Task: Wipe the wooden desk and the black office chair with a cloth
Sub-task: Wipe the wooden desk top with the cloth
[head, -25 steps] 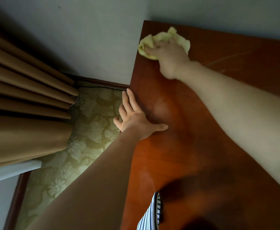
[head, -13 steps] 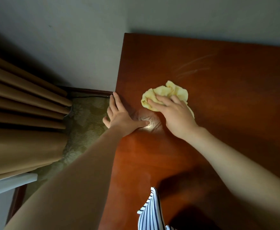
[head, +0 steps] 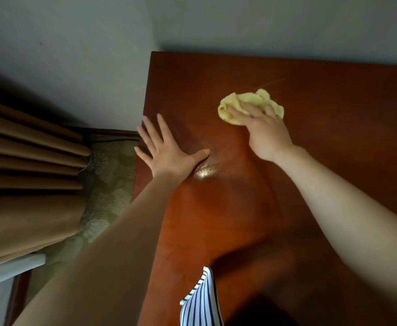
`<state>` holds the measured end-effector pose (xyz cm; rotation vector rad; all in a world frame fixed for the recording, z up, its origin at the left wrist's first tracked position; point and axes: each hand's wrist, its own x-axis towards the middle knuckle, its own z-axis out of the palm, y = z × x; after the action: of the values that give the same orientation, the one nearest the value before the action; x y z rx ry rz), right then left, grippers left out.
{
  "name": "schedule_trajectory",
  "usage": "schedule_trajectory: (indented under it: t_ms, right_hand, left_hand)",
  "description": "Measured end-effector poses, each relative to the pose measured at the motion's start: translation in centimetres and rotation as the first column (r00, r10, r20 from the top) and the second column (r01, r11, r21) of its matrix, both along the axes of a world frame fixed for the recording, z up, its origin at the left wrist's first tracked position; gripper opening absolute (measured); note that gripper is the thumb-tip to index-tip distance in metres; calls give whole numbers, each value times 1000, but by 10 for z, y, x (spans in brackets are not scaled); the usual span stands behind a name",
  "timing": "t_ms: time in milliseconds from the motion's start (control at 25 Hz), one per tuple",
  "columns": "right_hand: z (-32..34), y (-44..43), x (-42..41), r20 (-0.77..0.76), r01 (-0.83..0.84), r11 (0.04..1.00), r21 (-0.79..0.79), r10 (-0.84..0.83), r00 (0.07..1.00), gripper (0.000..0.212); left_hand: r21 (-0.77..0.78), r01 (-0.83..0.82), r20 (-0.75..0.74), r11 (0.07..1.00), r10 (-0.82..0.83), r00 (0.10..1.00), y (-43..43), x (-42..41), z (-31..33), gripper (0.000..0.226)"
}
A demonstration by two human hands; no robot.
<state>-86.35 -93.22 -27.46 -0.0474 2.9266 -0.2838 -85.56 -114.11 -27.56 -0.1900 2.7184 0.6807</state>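
Head view, desk wipe in progress.

- Right hand (head: 265, 132): fingers curled over a bunched yellow cloth (head: 234, 114), holding it down on the desk (head: 334, 165). The cloth sits under and just beyond the fingertips, on the side away from the body.
- Left hand (head: 169, 156): flat, fingers straight and spread, gripping nothing. It rests on the desk just beside the desk's left edge, thumb pointing toward the right hand. The two hands are near each other but apart.
- A shiny patch (head: 204, 171) lies just off the left thumb, between the hands and nearer the body than the cloth.
- The desk's far edge meets the wall (head: 98, 55) beyond both hands. The top runs out of frame to the right of the right hand, so its long axis is probably left to right.
- Judgement: the right hand has the cloth and is nearer the larger bare stretch, so the next strokes probably go rightward or back toward the body, with the left hand as a brace.
- The chair is not in view.
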Motion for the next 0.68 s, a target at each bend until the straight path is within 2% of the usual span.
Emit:
schedule_trajectory:
  t_ms: [80, 200, 400, 560, 680]
  right_hand:
    - [-1, 18, -17, 9, 134, 991, 22, -134, 991, 76]
    - [-2, 43, -35, 26, 323, 946, 25, -323, 946, 78]
    - [3, 77, -64, 68, 526, 850, 27, -527, 847, 74]
    - [4, 64, -70, 74, 604, 796, -45, -600, 797, 70]
    - [5, 31, -60, 67, 476, 875, -91, -471, 879, 67]
  left_hand:
    - [7, 49, 63, 999, -49, 997, 18, -12, 0, 133]
    - [-80, 108, 176, 991, -93, 980, 29, -17, -7, 138]
    - [-142, 153, 262, 978, -112, 959, 29, -24, -12, 146]
    - [-154, 179, 294, 972, -128, 947, 31, -26, -12, 147]
    - [-152, 175, 317, 973, -119, 941, 30, -28, -12, 148]
